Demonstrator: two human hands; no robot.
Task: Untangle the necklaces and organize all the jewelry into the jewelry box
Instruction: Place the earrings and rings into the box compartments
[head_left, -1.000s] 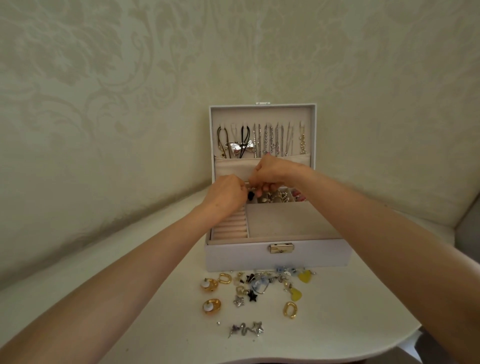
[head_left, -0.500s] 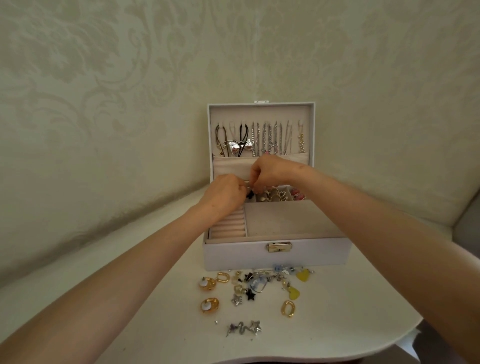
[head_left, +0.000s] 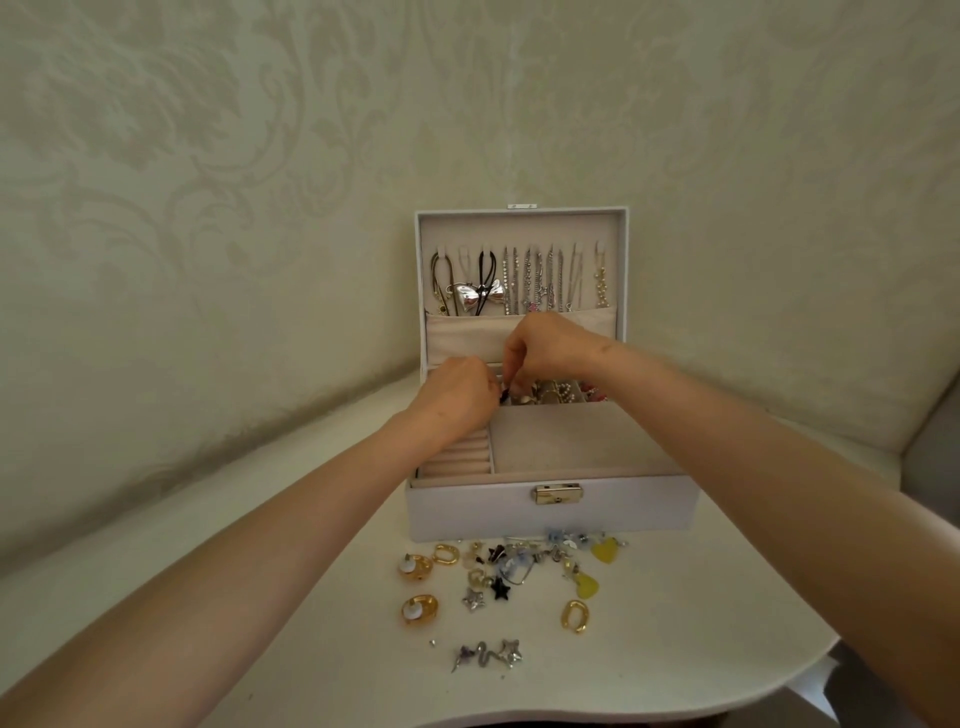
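Head view: gold and silver earrings (head_left: 519, 571) are waiting on the white worktop (head_left: 311, 649). Over the rear compartment of the open white jewelry box (head_left: 550, 512), left hand (head_left: 457, 389) and right hand (head_left: 545, 348) are barely shifting, still pinching one small dark piece (head_left: 504, 397) that is not yet placed. Silver chain necklaces (head_left: 535, 280) are hanging in its lid.

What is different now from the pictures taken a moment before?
No clear move. The left hand and right hand stay together over the back of the box, pinching a small dark piece. The hung necklaces and loose jewelry in front lie as before.
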